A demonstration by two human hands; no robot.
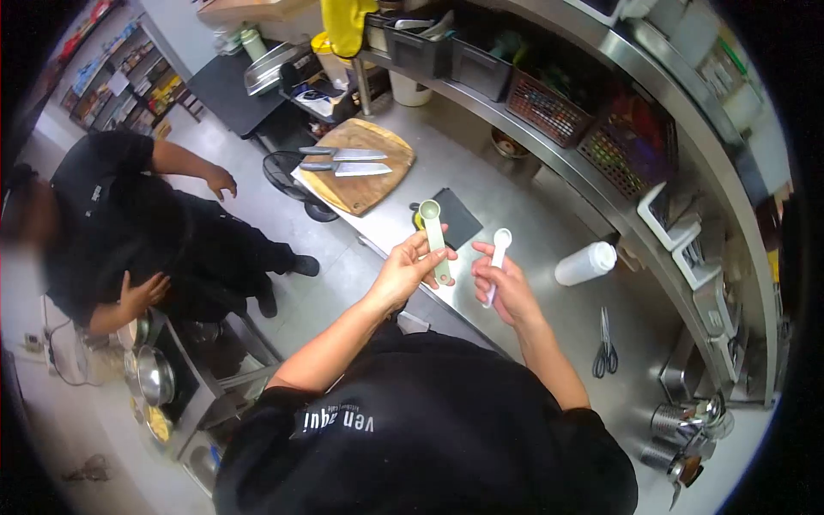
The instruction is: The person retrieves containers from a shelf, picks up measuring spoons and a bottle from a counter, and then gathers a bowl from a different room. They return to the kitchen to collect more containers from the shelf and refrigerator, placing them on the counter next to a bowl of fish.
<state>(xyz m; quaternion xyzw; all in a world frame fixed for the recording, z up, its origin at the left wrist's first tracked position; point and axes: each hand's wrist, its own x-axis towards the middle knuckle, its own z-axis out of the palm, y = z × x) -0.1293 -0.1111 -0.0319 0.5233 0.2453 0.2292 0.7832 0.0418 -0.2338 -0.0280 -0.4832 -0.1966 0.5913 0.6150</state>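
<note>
My left hand (407,268) is closed around the handle of a pale green measuring spoon (430,215), its round bowl pointing away from me. In my right hand (508,285) is a smaller white measuring spoon (501,243), pinched by its handle with the bowl up. Both spoons are held side by side above the steel counter, a short gap between them. Beyond them on the counter lies a dark flat rectangular object (457,218), with a yellow and black item (420,220) partly hidden behind the green spoon.
A wooden cutting board (378,192) carries two knives (348,154). To the right are a white bottle (586,263) and black scissors (605,350). Crates (549,107) line the shelf above. Another person (129,223) stands at left near pans (155,376).
</note>
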